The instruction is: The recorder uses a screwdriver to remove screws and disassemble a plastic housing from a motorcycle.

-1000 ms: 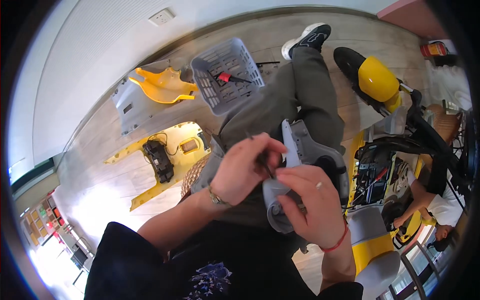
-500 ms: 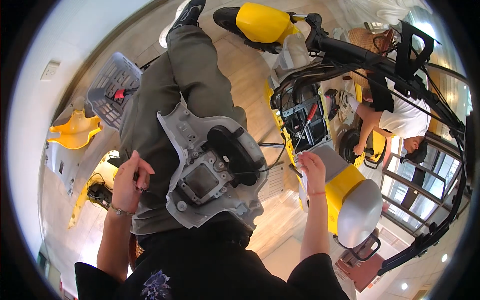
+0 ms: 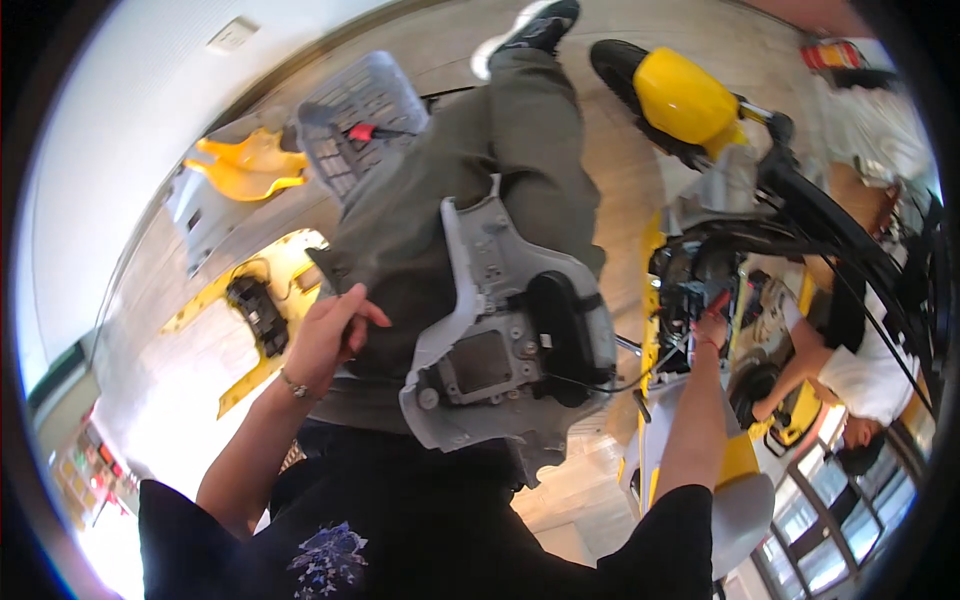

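Note:
Across my lap lies a grey plastic scooter panel (image 3: pixel 497 240), its inner side up, with a black oval part (image 3: pixel 556 325) and a thin cable on it. My left hand (image 3: pixel 335 335) hovers beside the panel's left edge, fingers curled and the index finger partly stretched; whatever they hold is hidden. To the right, my right hand (image 3: pixel 708 328) is closed at the lower end of the red handle of a screwdriver (image 3: pixel 717 301). That tool rests over the opened body of a yellow and black scooter (image 3: pixel 687 95), where wiring and dark parts show.
On the floor at left are a grey plastic basket (image 3: pixel 350 100) with a red-handled tool in it, a yellow panel (image 3: pixel 250 165) and a black part with cables (image 3: pixel 262 312). Another person (image 3: pixel 865 375) works at far right beside the scooter. A fire extinguisher (image 3: pixel 830 55) stands at the back.
The view has swung, shifting the scene rightward. My right hand has moved forward from the scooter's rear body to the screwdriver handle. My left hand stays beside the panel.

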### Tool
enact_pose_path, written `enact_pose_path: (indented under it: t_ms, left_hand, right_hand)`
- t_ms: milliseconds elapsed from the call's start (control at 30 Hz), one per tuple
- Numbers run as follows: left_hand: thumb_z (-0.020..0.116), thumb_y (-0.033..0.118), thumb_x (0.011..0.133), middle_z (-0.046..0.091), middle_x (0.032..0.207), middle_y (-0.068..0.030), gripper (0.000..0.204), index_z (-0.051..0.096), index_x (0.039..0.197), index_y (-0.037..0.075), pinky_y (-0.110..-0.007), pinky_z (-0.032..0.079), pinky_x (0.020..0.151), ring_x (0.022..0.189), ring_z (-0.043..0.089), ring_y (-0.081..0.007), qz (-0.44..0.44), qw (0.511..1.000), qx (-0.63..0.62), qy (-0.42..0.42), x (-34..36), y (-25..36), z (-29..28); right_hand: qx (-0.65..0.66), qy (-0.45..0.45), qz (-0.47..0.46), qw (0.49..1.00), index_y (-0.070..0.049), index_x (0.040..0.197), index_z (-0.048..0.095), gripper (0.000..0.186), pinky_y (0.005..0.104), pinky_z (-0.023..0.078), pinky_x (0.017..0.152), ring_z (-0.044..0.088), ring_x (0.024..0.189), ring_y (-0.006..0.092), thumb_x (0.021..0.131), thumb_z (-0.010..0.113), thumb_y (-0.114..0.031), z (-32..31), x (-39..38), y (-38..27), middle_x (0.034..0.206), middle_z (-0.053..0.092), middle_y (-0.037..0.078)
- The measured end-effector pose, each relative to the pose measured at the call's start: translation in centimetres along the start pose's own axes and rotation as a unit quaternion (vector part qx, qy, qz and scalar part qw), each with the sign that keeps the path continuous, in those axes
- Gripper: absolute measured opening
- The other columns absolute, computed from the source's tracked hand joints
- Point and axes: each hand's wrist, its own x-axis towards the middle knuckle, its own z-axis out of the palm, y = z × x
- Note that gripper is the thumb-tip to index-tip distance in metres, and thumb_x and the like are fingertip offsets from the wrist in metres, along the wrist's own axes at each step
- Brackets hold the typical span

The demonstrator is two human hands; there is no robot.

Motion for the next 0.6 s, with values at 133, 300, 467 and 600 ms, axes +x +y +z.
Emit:
enact_pose_path:
  t_ms: [133,300,467,600]
  left_hand:
    - [0.041,0.038,0.094,0.042,0.05,0.004,0.045,0.065,0.078,0.003,-0.02,0.024,0.041,0.043,0.035,-0.0043,-0.037,0.999,0.022,0.006,-0.2,0.0,1.0]
    - [0.042,0.038,0.094,0.043,0.051,0.0055,0.042,0.067,0.083,0.007,-0.017,0.026,0.042,0.043,0.035,-0.0024,-0.042,0.997,0.066,0.003,-0.2,1.5,2.2]
    - [0.041,0.036,0.094,0.043,0.052,0.0052,0.041,0.067,0.085,0.006,-0.018,0.027,0.042,0.045,0.036,-0.0026,-0.033,0.997,0.063,-0.025,0.2,1.0,2.6]
    - [0.042,0.035,0.095,0.044,0.053,0.0047,0.038,0.067,0.087,0.006,-0.018,0.028,0.044,0.047,0.037,-0.0029,-0.023,0.998,0.049,-0.044,0.8,0.6,3.2]
  right_hand:
    - [0.149,-0.006,0.059,0.987,0.002,0.088,0.056,0.014,0.0339,0.047,0.041,0.056,0.047,0.0204,0.074,0.056,-0.002,-0.3,3.3,1.0,0.064,0.058,0.012]
    - [0.059,-0.064,0.001,0.996,-0.002,0.087,0.058,0.008,0.0359,0.045,0.042,0.056,0.056,0.0224,0.079,0.054,-0.004,0.5,4.1,1.4,0.068,0.056,0.009]
    - [0.032,-0.148,0.154,0.976,-0.007,0.066,0.051,0.015,0.0281,0.034,0.031,0.044,0.036,0.015,0.078,0.055,-0.015,-1.0,3.0,0.7,0.054,0.05,0.005]
    - [0.038,-0.181,0.167,0.968,-0.009,0.068,0.044,0.013,0.0233,0.031,0.031,0.042,0.036,0.0112,0.073,0.056,-0.008,-3.6,-0.3,-0.3,0.051,0.046,0.003]
